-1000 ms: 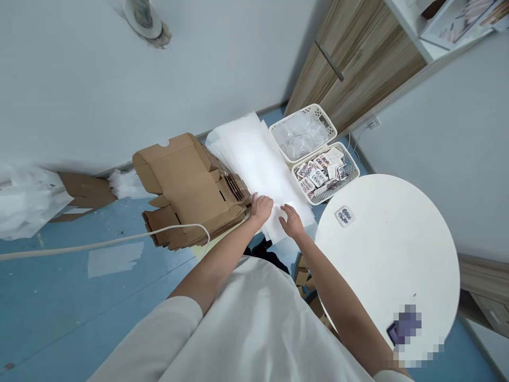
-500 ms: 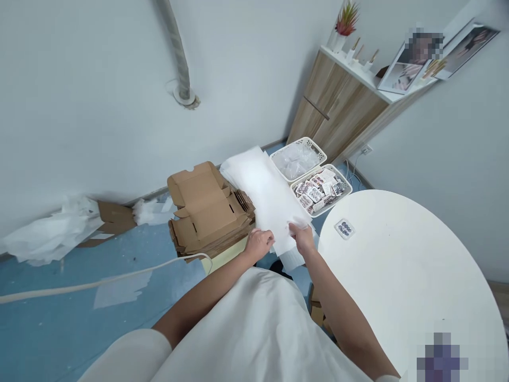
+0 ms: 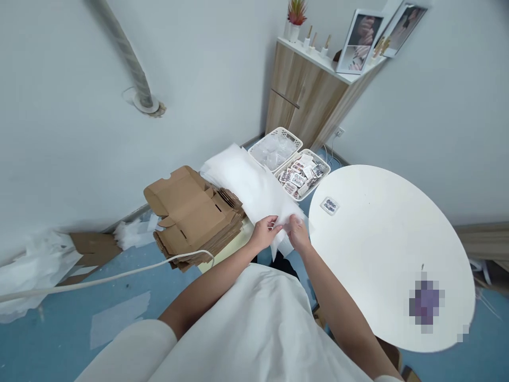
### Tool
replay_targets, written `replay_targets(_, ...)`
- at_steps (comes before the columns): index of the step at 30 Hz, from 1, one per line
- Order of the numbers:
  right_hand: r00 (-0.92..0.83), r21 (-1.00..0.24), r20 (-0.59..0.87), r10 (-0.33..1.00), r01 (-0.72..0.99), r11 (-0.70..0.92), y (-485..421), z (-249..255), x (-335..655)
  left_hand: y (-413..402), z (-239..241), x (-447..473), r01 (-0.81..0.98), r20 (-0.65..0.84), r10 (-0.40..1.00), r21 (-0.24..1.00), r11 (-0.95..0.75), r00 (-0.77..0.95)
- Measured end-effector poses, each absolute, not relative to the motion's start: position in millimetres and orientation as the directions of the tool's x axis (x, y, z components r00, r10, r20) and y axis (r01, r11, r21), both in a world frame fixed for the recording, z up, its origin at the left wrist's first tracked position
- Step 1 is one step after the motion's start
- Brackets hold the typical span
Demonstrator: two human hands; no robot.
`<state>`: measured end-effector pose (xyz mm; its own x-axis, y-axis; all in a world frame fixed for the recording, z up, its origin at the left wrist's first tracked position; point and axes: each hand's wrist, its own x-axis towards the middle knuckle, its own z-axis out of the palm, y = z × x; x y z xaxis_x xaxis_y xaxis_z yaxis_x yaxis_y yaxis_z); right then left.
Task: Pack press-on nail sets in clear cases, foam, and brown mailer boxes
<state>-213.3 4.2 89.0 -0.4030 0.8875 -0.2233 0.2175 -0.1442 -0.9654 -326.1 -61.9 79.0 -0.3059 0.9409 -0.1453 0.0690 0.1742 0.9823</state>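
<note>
A pile of thin white sheets (image 3: pixel 250 183), which look like packing foam, lies in front of me. At its near end my right hand (image 3: pixel 298 234) pinches the top sheet between thumb and fingers. Close beside it, my left hand (image 3: pixel 265 233) has its fingers curled at the same sheet's near edge, the thumb and fingertips closed on it. A corner of the sheet hangs down between the two hands. Left of the pile sits a stack of flat brown cardboard boxes (image 3: pixel 191 207), near my left forearm.
Beyond the sheets stand a white basket of clear plastic bags (image 3: pixel 276 151) and a basket of small nail-set packs (image 3: pixel 298 178). One pack (image 3: pixel 330 206) lies on the round white table (image 3: pixel 382 228) at right. A white cable (image 3: pixel 131 273) crosses at left; a wooden cabinet (image 3: pixel 306 85) stands behind.
My left hand has moved right to the sheet's edge, closer to my right hand. The sheet's near end has lifted and bent. The camera view has turned right.
</note>
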Motion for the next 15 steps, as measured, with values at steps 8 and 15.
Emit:
replay_targets(8,-0.317,-0.971,-0.237,0.918,0.092,-0.219,12.6,88.0,-197.4,-64.2,64.9,-353.4,-0.107,-0.173,0.837,0.985,0.137,-0.518)
replay_targets(15,-0.246,-0.958,-0.283,0.927,0.02,-0.287,25.4,100.6,-183.9,-60.0,76.6,-392.2,0.003,-0.124,0.64,0.981,0.194,-0.759)
